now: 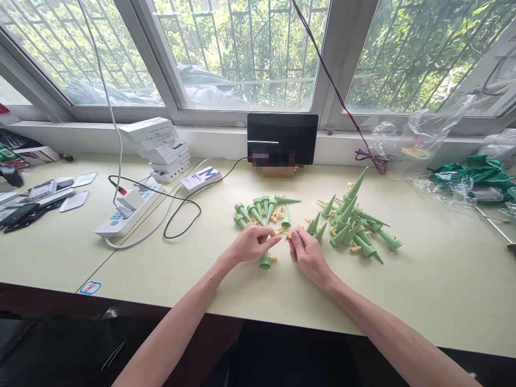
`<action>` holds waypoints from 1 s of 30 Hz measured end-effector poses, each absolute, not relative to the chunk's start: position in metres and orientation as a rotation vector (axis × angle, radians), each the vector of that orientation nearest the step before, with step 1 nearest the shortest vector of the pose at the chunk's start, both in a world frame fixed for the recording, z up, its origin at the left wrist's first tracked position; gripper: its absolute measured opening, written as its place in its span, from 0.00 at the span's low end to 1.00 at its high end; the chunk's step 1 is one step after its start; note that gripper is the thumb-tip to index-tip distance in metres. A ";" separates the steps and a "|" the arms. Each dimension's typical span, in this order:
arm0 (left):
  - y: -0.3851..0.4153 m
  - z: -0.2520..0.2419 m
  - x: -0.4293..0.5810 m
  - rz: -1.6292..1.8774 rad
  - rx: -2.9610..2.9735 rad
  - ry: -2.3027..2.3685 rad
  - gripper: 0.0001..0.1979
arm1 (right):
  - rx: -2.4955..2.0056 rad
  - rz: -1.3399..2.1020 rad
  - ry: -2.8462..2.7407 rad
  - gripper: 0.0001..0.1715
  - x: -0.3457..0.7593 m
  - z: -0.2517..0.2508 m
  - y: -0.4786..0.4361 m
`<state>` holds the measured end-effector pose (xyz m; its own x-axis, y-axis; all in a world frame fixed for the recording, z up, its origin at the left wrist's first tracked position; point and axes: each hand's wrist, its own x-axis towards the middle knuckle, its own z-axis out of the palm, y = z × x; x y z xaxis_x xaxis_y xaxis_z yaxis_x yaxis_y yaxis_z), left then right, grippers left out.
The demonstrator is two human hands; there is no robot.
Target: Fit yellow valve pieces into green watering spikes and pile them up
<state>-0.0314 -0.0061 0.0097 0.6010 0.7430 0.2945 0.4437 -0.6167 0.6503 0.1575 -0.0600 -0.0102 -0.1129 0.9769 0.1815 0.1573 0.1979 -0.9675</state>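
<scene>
My right hand [308, 252] pinches a small yellow valve [287, 234] between thumb and fingertips. Just left of it, my left hand [252, 243] is closed, thumb and forefinger nearly together; what lies between them, if anything, is too small to make out. Below the left hand, a green plant-watering spike [264, 262] with a yellow valve on its side lies partly hidden by that hand. Beyond the hands are several green spikes [258, 204] laid in a fan, with loose yellow valves [277, 216] beside them. A larger heap of green spikes [350, 223], some with yellow valves, spreads to the right.
A dark-screened device [282, 137] stands against the window ledge. Leftward are a power strip [129, 212] with cables, stacked white boxes [161, 150], a single white box [200, 178] and phone-like items [40, 199]. Clear plastic and green bags [475, 180] lie at the right.
</scene>
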 end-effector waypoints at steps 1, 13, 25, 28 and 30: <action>-0.006 0.011 -0.033 0.734 2.305 0.939 0.18 | -1.137 1.047 -1.493 0.20 0.157 -0.010 -0.060; -0.013 0.006 -0.052 0.542 2.401 1.022 0.15 | -1.133 0.934 -1.571 0.13 0.155 -0.011 -0.058; -0.020 0.009 -0.046 0.455 2.415 1.037 0.15 | -1.131 0.873 -1.579 0.10 0.153 -0.014 -0.058; -0.021 0.009 -0.046 0.450 2.442 1.024 0.15 | -1.127 0.876 -1.577 0.09 0.153 -0.014 -0.058; -0.022 0.008 -0.045 0.461 2.459 1.017 0.15 | -1.125 0.882 -1.573 0.08 0.153 -0.014 -0.059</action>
